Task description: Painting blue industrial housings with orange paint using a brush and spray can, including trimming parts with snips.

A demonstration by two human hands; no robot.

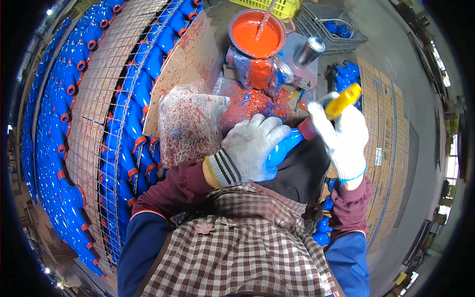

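Observation:
My left hand, in a grey knitted glove with a striped cuff, is closed over a glossy blue painted fitting. The fitting lies across my lap on dark cloth; the glove hides much of it. A dark red patch shows at its far end, but I cannot tell whether it belongs to the fitting. To the right, my white-gloved right hand is raised with its fingers around a yellow-handled tool. The tool's working end cannot be made out.
A pot of orange-red paint with a stick in it stands ahead, beside a spray can. Wire mesh racks at left hold many blue fittings with red ends. A grey crate is beyond; cardboard lies at right.

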